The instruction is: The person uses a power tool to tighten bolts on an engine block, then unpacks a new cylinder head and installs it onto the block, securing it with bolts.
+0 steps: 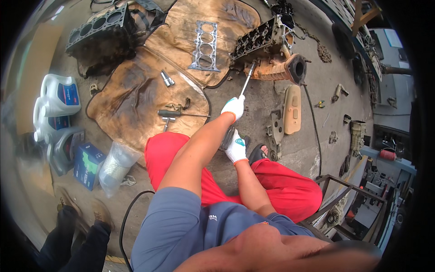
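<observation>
My left hand (233, 108), in a white glove with an orange cuff, is closed round a long metal extension bar (246, 85). The bar's socket end meets the rusty exhaust manifold (274, 71), which sits against the near side of the cylinder head (258, 40). Just below, my right hand (237, 148), gloved alike, is closed on a dark tool (227, 138). That tool is mostly hidden by my hand and forearm, and it lies in line with the bar. Where bar and tool meet is covered by my left hand.
A head gasket (206, 46), sockets (167, 78) and a green-handled tool (169, 113) lie on the brown mat (118, 86). The engine block (102, 36) stands far left, white jugs (62, 94) nearer. A heat shield (292, 109) and hose (313, 118) lie right. Another person's feet (102, 213) stand lower left.
</observation>
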`<action>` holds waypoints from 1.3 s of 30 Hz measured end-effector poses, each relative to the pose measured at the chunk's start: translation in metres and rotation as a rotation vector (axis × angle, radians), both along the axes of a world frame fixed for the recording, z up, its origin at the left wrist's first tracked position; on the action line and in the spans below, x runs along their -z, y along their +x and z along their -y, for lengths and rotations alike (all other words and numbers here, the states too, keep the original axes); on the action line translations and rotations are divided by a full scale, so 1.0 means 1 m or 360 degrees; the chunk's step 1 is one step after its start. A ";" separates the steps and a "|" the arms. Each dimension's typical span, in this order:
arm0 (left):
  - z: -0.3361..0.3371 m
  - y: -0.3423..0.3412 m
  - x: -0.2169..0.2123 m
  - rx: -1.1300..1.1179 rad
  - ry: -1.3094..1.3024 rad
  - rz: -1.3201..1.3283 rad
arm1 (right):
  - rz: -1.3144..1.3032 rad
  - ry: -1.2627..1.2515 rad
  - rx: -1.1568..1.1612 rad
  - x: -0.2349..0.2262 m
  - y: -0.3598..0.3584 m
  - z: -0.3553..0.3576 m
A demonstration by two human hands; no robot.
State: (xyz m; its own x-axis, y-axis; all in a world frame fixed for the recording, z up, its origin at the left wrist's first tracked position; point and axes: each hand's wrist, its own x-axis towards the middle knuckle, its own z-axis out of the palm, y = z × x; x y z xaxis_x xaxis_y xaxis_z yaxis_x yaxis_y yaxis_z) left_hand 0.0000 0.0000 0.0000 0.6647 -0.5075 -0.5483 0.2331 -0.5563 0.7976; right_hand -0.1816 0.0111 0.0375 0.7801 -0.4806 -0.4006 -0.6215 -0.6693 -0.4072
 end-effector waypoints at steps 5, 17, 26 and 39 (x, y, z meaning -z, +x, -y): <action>-0.007 0.003 0.003 -0.0151 -0.0377 -0.0731 | 0.0046 -0.0107 -0.0126 0.003 -0.011 0.014; -0.015 0.020 -0.036 -0.0269 -0.0674 -0.1564 | 0.0407 0.0367 -0.0044 0.002 -0.017 0.008; -0.010 -0.014 -0.029 0.0048 0.0116 -0.0216 | 0.0109 -0.0013 0.0054 -0.032 -0.003 0.017; 0.000 -0.009 -0.023 -0.0109 0.0035 -0.0409 | 0.0009 -0.0086 -0.0004 -0.007 -0.018 0.021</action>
